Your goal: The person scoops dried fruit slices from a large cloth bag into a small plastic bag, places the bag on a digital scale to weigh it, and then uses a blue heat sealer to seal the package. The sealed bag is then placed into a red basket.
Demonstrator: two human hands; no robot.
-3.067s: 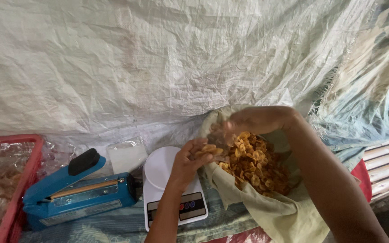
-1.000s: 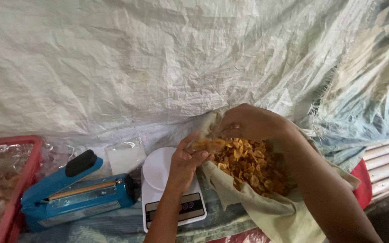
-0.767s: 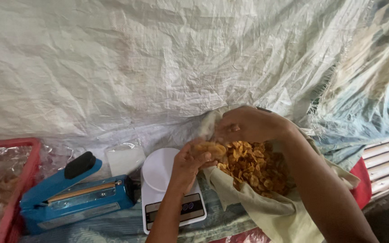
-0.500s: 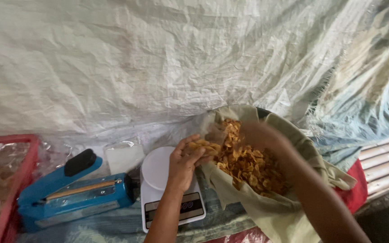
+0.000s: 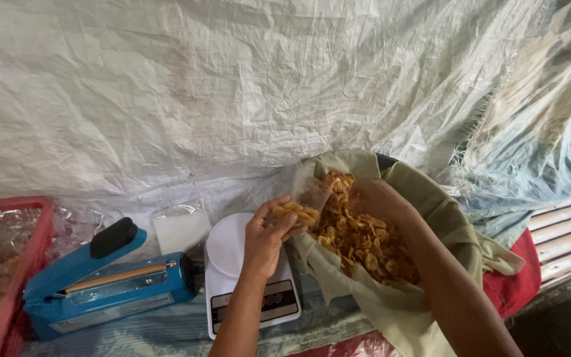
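My left hand holds a small clear plastic bag partly filled with golden chips, at the rim of a big container lined with olive cloth. My right hand is down inside that container, fingers in the heap of golden chips. Whether it grips any chips is hidden. A white kitchen scale with a round platform lies just under my left wrist.
A blue heat sealer with a black handle lies left of the scale. A red crate with bagged snacks stands at far left. Empty clear bags rest behind the scale. White woven sheeting hangs behind; a red cloth lies at right.
My right hand has moved from the small bag's mouth down into the chips. My left hand stays at the container's rim with the bag.
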